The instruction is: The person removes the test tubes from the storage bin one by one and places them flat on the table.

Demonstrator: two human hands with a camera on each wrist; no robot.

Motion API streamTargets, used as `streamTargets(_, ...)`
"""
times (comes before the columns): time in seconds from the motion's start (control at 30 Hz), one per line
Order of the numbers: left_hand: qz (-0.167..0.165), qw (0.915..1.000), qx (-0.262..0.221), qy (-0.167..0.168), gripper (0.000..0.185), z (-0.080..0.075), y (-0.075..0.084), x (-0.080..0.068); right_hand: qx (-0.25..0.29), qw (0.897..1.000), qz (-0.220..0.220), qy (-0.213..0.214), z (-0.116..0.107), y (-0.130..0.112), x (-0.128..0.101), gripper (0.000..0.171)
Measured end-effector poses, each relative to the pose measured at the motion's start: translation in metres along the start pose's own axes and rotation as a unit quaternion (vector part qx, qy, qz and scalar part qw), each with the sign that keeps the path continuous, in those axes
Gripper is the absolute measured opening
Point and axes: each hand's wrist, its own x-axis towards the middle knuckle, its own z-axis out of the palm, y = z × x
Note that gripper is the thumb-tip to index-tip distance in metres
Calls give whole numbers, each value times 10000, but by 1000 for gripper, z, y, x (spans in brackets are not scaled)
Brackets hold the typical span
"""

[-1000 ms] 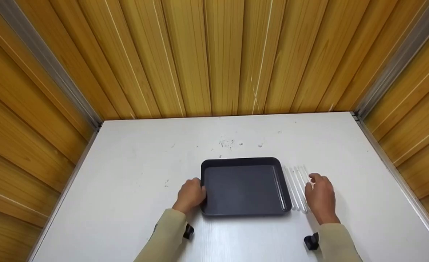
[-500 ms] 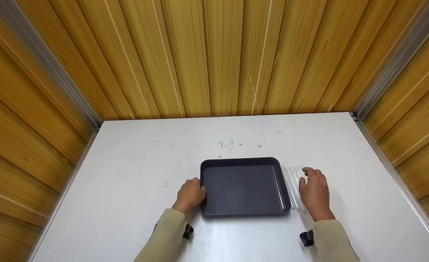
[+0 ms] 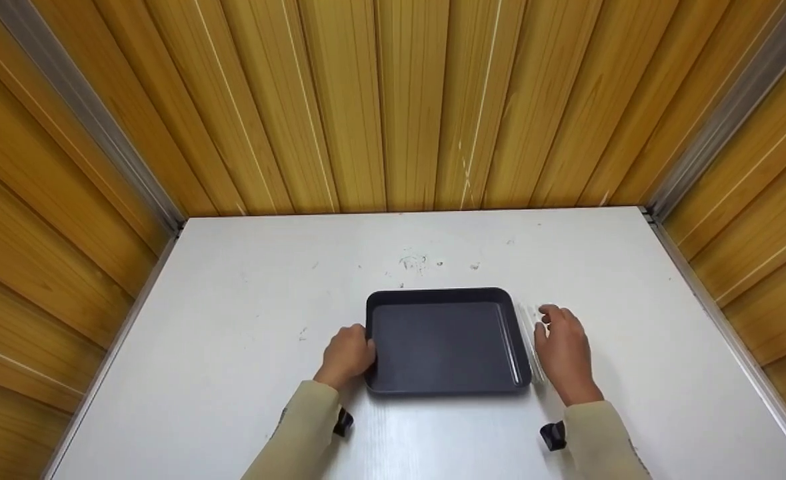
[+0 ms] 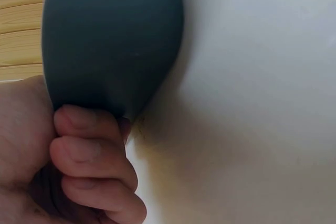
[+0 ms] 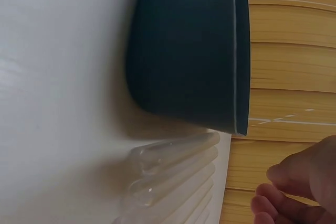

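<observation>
The head camera looks steeply down on the white surface toward the wooden wall; both wrist cameras sit low and close, sharing its dark tray, filling each frame's top.

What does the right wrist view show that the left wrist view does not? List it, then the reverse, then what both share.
Only the right wrist view shows the clear glass test tubes lying side by side on the table next to the tray, with the right hand above them and holding nothing. Only the left wrist view shows the left hand with its fingers curled against the tray's edge. Both show the dark rectangular plastic tray, the white table and the wooden slat wall.
</observation>
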Motion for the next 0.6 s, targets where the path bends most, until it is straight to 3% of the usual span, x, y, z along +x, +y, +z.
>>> streamTargets(0.27,34,10000,-1,-27,21,-1,0,1,60,9998,-176,39,2,-10,0,22)
streamTargets(0.6,-5,10000,-39,-80,21,0,-1,1,181,9991,107,-361,6,-20,-1,22)
